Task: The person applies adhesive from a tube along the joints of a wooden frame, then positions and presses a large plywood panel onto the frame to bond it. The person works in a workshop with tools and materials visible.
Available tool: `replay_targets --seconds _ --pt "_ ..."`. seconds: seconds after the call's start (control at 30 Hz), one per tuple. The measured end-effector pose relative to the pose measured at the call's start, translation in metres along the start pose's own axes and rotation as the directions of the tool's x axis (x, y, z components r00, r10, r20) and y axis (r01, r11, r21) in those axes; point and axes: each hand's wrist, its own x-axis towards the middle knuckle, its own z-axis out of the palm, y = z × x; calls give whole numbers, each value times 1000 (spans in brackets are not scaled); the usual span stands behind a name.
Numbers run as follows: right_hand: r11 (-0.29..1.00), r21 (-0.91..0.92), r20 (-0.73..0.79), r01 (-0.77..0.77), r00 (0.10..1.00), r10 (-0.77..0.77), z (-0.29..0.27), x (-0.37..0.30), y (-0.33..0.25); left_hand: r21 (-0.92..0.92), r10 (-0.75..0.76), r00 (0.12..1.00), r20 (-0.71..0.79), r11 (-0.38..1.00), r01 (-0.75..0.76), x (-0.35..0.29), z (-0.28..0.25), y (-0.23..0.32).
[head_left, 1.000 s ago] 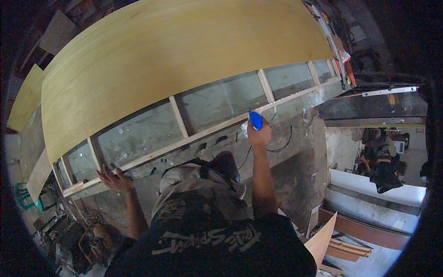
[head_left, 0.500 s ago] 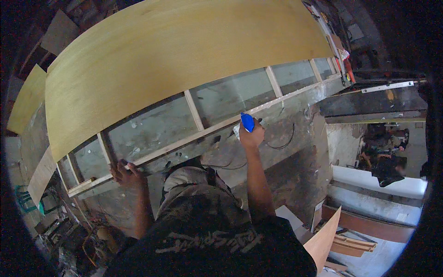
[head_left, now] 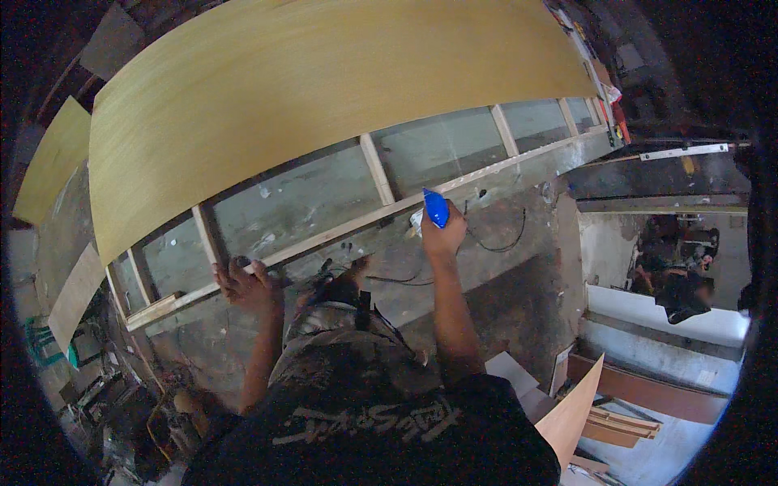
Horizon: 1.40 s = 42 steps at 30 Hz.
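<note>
My right hand (head_left: 442, 235) grips a blue-and-white pack of white glue (head_left: 436, 209), tilted over the front strip of a slatted wooden frame (head_left: 324, 236). A white bead runs along this strip to the right of the pack. To the left, my left hand (head_left: 247, 287) is at the strip's front edge beside a crosspiece, its fingers loosely bent and apart. I see nothing held in it, though its palm side is partly hidden. A large yellowish plywood sheet (head_left: 324, 89) covers the far part of the frame, leaving the near crosspieces and greyish panels between them exposed.
Dark cables (head_left: 502, 243) lie against the stained surface below the frame. A spirit level (head_left: 685, 151) rests on a ledge at the right. Wood offcuts (head_left: 620, 425) and a thin board (head_left: 571, 413) stand at lower right. Clutter (head_left: 138, 421) fills the lower left.
The view has shifted, so the frame appears farther right. Against the frame, my right hand and the glue pack have moved left along the strip. My left hand's fingers are more bent.
</note>
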Motion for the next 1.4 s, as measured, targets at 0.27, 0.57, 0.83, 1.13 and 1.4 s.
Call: replay_targets --seconds 0.27,0.57,0.83,1.13,1.4 --pt "997 -10 21 76 997 -76 15 -36 -20 -358 90 978 -190 921 -154 53 -23 -120" --pt "994 40 33 106 994 -108 33 -78 -56 -250 334 942 5 913 -323 79 -60 -163" --pt "990 -55 -8 130 991 -131 72 -125 -58 -217 340 940 -32 916 -338 83 -60 -162" --pt "997 73 25 28 999 -30 93 -169 -95 -191 408 912 -32 893 -407 85 -67 -160" --pt "997 48 55 56 997 -58 99 -219 -132 -200 406 907 109 903 -380 82 -58 -174"
